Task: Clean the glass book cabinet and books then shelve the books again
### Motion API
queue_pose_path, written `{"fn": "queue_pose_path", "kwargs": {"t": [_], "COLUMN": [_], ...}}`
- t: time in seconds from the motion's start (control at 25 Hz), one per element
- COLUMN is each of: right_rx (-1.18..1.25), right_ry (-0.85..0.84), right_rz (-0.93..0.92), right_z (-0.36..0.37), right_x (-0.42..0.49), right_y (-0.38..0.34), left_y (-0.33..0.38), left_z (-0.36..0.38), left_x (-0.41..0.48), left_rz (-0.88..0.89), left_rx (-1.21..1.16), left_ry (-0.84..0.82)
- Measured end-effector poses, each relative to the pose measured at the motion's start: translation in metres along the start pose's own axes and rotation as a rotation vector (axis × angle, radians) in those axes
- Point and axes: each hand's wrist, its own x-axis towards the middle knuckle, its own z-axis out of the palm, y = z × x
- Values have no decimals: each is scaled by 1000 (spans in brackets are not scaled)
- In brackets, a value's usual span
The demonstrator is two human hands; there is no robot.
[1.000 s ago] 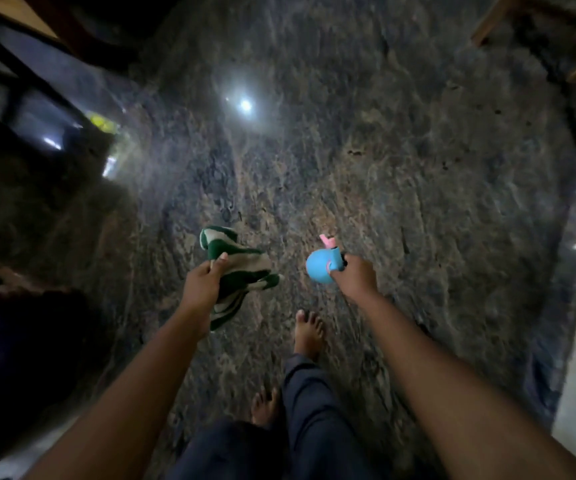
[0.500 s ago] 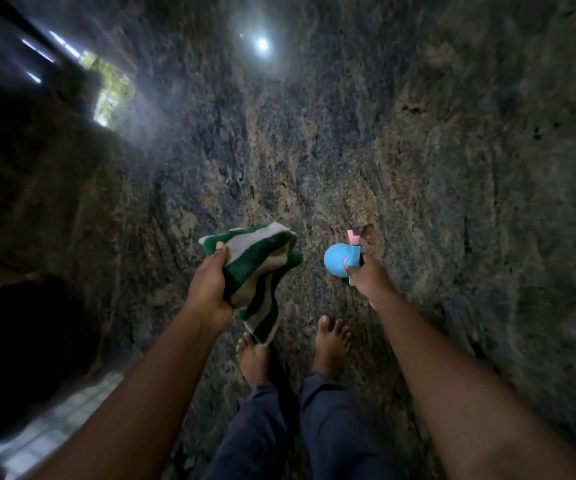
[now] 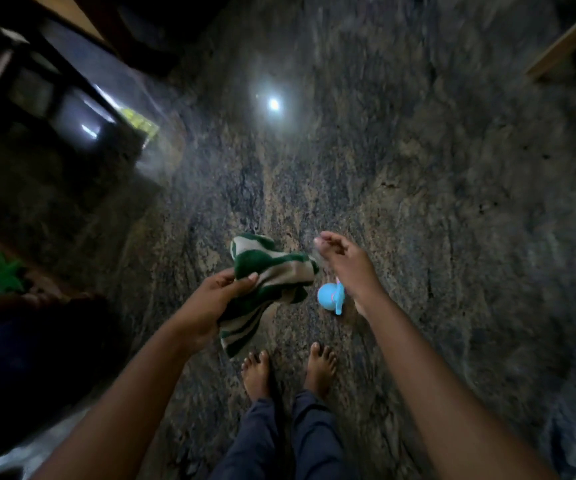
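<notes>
Head view, straight down at the polished granite floor. Left hand clenched on a green-and-white striped cloth, thumb on top, loose end hanging toward 6 o'clock. Right hand at 3 o'clock of the cloth, fingers bent and blurred. Small blue spray bottle shows just under its wrist, at 4 o'clock of the cloth; cannot tell whether it is gripped. Bare feet at 6 o'clock. Dark glazed frame at 10 o'clock
</notes>
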Motion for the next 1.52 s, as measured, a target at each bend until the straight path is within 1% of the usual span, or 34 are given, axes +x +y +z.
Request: {"fn": "queue_pose_path", "kwargs": {"t": [0.12,0.2,0.24,0.28,0.32,0.4,0.44,0.48,0.56,0.64,0.68,0.72,0.76,0.8,0.84,0.92,0.96,1.04,1.16,1.2,1.24,1.32,1.36,1.4,1.44,1.48,1.52], "right_rx": [-92,-175,-241,-315,-376,-440,-450,-467,-569,-587,-561,-534,-536,-583,-672,-869,-923,-942,-937,-952,-965,-941,-922,-910,-899,-876,-823], "right_ry": [-170,-309,-393,-472,-552,-684,-724,-744,-688,-602,-594,-620,-671,-722,-753,-721,-668,-545,-331,-272,-226,-156,-122,-82,-38,6,37], "right_rz": [-196,-301,-325,-330,-341,-383,-392,-404,-498,-582,-602,-615,-614,-606,-602,-625,-639,-664,-682,-686,-688,-686,-695,-709,-727,-749,-770], "right_z": [1,-1,-2,-4,-5,-3,-1,1,7,11,12,15,17,19,20,17,14,4,-12,-16,-19,-23,-23,-23,-21,-16,-9], "right_x": [-37,-68,-82,-94,-108,-134,-147,-158,-174,-189,-199,-209,-221,-232,-244,-263,-268,-272,-257,-248,-239,-223,-217,-212,-209,-209,-211], "right_y": [-78,-132,-156,-178,-201,-244,-263,-281,-309,-330,-341,-351,-362,-372,-383,-403,-411,-422,-417,-410,-402,-386,-379,-372,-366,-359,-351], "left_y": [58,97,113,126,139,161,169,175,182,186,191,198,206,216,227,247,254,265,267,265,263,261,262,264,264,263,261], "left_z": [-11,-15,-16,-18,-20,-23,-23,-24,-24,-23,-24,-22,-21,-23,-23,-24,-26,-26,-22,-21,-20,-20,-20,-19,-17,-14,-9], "left_x": [-57,-101,-120,-137,-156,-191,-206,-220,-242,-255,-260,-265,-268,-268,-267,-268,-266,-263,-259,-257,-254,-241,-237,-234,-232,-230,-230], "left_rz": [149,264,338,433,540,726,789,851,948,921,855,807,802,868,968,1119,1135,1140,1086,1078,1110,1196,1166,1072,956,835,713], "left_rx": [275,371,430,518,657,1014,1124,1160,1186,1132,1050,937,836,766,783,857,838,790,849,902,1003,1267,1347,1347,1254,1064,818], "left_ry": [-104,-178,-186,-173,-126,-29,13,49,122,185,205,212,213,197,169,77,45,2,-28,-33,-15,5,14,48,87,102,86]}}
